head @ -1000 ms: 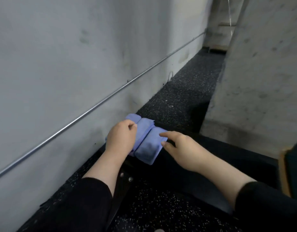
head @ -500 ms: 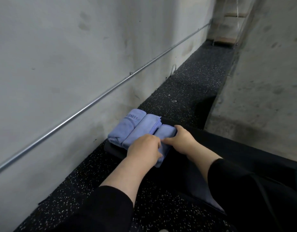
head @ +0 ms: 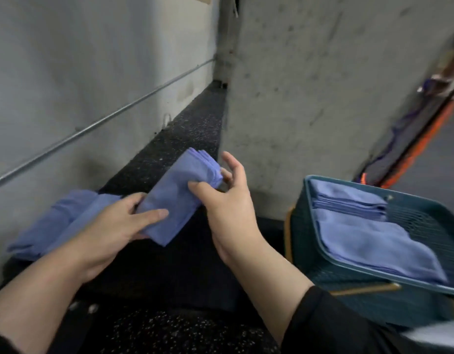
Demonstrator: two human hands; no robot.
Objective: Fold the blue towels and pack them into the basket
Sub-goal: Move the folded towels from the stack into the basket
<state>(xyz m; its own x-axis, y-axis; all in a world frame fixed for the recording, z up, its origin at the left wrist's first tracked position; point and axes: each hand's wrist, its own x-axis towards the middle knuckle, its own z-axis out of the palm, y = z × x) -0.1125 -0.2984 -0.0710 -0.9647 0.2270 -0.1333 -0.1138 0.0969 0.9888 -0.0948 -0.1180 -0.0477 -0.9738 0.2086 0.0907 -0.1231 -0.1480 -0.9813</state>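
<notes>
1. Remaining for packing: one folded blue towel (head: pixel 175 198), held off the dark surface between both hands at the centre of the view, its stacked edges pointing toward 1 o'clock.
2. Left hand (head: pixel 113 226): fingers and thumb are curled round the near end of the folded blue towel, which is gripped at about 9 o'clock of centre.
3. Right hand (head: pixel 228 200): thumb and lower fingers are pinched on the far end of the same towel; the upper fingers are spread loosely above it.
4. Further blue towels (head: pixel 57 221): a small group is seen lying against the wall (head: pixel 80 72) at 8 o'clock, partly hidden by the left hand. They appear folded or rolled; the count cannot be told through the blur.
5. Basket (head: pixel 307 226): a teal, slotted basket is placed at 4 o'clock, well apart from the held towel. Packed towels (head: pixel 369 241) are already laid flat inside, in at least two stacks; the right part of the basket floor is left uncovered.
6. Progress, as judged: folding looks largely done, packing is partly done. The held towel is not yet in the basket, and the group by the wall is still to be transferred.
</notes>
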